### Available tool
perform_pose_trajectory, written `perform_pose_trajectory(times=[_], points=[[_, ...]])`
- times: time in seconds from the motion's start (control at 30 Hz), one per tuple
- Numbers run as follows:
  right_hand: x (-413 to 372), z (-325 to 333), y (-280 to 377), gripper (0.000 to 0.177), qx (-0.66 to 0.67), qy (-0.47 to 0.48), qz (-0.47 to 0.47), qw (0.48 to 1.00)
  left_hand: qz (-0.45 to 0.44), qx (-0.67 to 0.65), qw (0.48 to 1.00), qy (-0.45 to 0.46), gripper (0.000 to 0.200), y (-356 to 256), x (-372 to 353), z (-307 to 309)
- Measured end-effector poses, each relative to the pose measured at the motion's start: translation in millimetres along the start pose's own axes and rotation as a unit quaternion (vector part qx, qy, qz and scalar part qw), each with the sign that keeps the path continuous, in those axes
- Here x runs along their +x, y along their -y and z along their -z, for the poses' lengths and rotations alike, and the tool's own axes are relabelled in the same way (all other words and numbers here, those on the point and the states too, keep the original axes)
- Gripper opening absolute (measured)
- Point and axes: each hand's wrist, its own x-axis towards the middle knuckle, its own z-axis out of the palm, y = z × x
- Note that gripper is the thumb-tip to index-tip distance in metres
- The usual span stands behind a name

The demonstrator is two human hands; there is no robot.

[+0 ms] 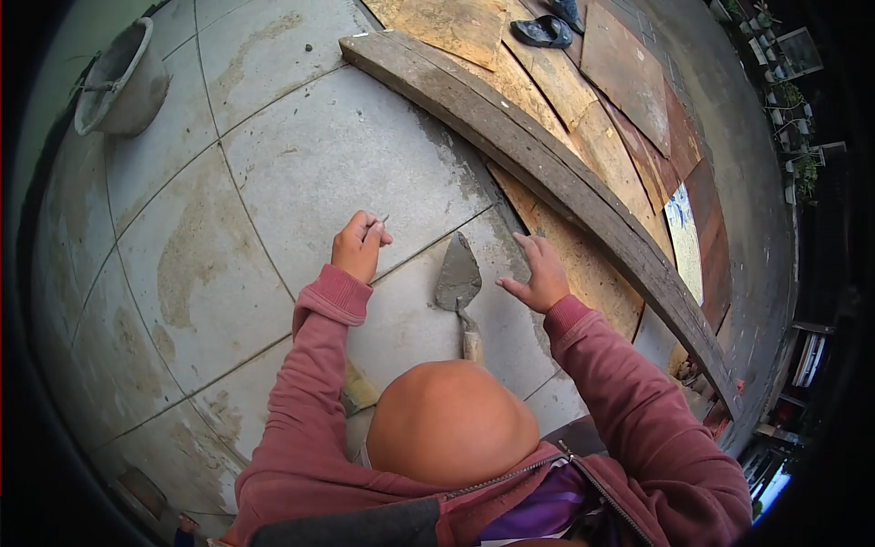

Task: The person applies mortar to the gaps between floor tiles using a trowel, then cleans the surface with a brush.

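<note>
My left hand (361, 244) is closed in a pinch on a small thin grey piece (384, 219), held above the pale floor tiles. To the right, my right hand (540, 273) has its thumb and fingers apart with nothing between them. Between the two hands a trowel (458, 273) lies on the tiles, its blade smeared with wet grey mortar and its wooden handle toward my knee. A yellowish block or sponge (360, 387) is partly hidden beside my left sleeve.
A long wooden beam (547, 169) runs diagonally from top centre to lower right. Beyond it are plywood sheets (624, 64) and dark sandals (542, 32). A mortar-stained bucket (137, 100) stands at upper left. My bare knee (453, 419) is in front.
</note>
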Motion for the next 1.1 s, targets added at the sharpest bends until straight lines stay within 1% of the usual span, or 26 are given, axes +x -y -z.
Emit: perform_pose_trajectory(times=[0.03,0.07,0.1,0.13,0.2,0.23,0.27,0.3,0.33,0.37,0.4,0.43,0.47,0.5,0.53,0.57,0.6,0.63,0.7,0.77,0.9,0.93,1.03,1.07,1.1], points=[[26.8,9.0,-9.9,0.077,-0.045,-0.015,-0.013,0.999,-0.029,0.100,0.991,-0.081,0.011,-0.2,28.5,8.5],[53.9,18.5,-14.2,0.080,-0.091,-0.019,-0.030,0.995,-0.123,0.177,0.967,-0.135,0.011,21.9,63.4,17.3],[79.3,27.2,-18.8,0.083,-0.128,-0.014,-0.033,0.991,-0.213,0.248,0.926,-0.188,0.013,44.6,93.8,26.1],[103.1,36.2,-19.4,0.085,-0.154,0.000,-0.041,0.987,-0.212,0.241,0.929,-0.186,0.013,49.0,112.8,38.1],[142.8,48.1,-20.4,0.086,-0.178,0.011,-0.062,0.982,-0.201,0.284,0.907,-0.237,0.019,56.4,136.5,50.0],[158.0,51.0,-20.0,0.087,-0.194,0.017,-0.078,0.978,-0.194,0.277,0.912,-0.231,0.019,60.3,141.7,47.5],[169.7,51.9,-18.8,0.087,-0.200,0.027,-0.082,0.976,-0.218,0.313,0.897,-0.222,0.020,63.2,142.1,46.1],[178.2,50.8,-16.2,0.090,-0.189,0.038,-0.119,0.974,-0.242,0.351,0.880,-0.210,0.022,64.7,138.8,47.3],[185.2,50.8,-11.6,0.093,-0.176,0.044,-0.154,0.971,-0.237,0.348,0.883,-0.207,0.022,63.2,134.9,47.7],[192.7,50.4,-5.3,0.093,-0.181,0.041,-0.151,0.971,-0.215,0.381,0.875,-0.210,0.021,57.6,135.7,45.9],[196.4,47.1,0.9,0.096,-0.179,0.059,-0.166,0.968,-0.193,0.413,0.864,-0.214,0.020,51.2,137.1,44.3],[201.5,44.2,4.2,0.099,-0.176,0.077,-0.182,0.964,-0.195,0.412,0.863,-0.220,0.020,47.3,138.0,43.4],[209.3,42.2,4.8,0.105,-0.163,0.093,-0.180,0.966,-0.173,0.429,0.862,-0.208,0.019,46.4,137.7,42.8],[215.3,41.0,6.9,0.105,-0.159,0.092,-0.177,0.967,-0.149,0.448,0.860,-0.193,0.018,44.9,135.7,43.8],[222.7,38.5,9.3,0.106,-0.178,0.095,-0.173,0.964,-0.145,0.453,0.857,-0.197,0.018,43.4,133.9,44.2],[234.3,35.1,10.7,0.108,-0.198,0.096,-0.162,0.962,-0.131,0.450,0.864,-0.186,0.017,40.0,135.4,44.1],[242.7,31.5,9.7,0.111,-0.191,0.103,-0.153,0.964,-0.115,0.445,0.871,-0.174,0.016,38.4,135.2,43.8],[248.0,28.3,9.9,0.111,-0.188,0.104,-0.142,0.966,-0.108,0.449,0.868,-0.182,0.016,38.4,134.3,44.2],[260.4,23.1,10.7,0.114,-0.177,0.132,-0.143,0.965,-0.088,0.439,0.881,-0.153,0.016,35.0,135.1,44.8],[266.0,16.4,8.9,0.117,-0.166,0.133,-0.141,0.967,-0.076,0.441,0.881,-0.152,0.015,33.0,134.1,45.0],[268.1,27.0,4.1,0.117,-0.154,0.138,-0.101,0.973,-0.076,0.444,0.881,-0.147,0.015,35.2,133.4,44.4],[270.4,28.9,3.6,0.117,-0.147,0.150,-0.101,0.972,-0.086,0.439,0.882,-0.146,0.016,36.3,135.3,46.3],[275.9,34.7,5.1,0.118,-0.130,0.185,-0.099,0.969,-0.078,0.439,0.884,-0.139,0.017,36.2,135.8,47.0],[277.1,36.7,3.7,0.118,-0.123,0.179,-0.097,0.971,-0.062,0.440,0.885,-0.136,0.017,37.7,134.3,47.2],[276.7,38.7,-0.7,0.118,-0.115,0.174,-0.099,0.973,-0.067,0.440,0.885,-0.138,0.017,38.0,134.5,47.5]])
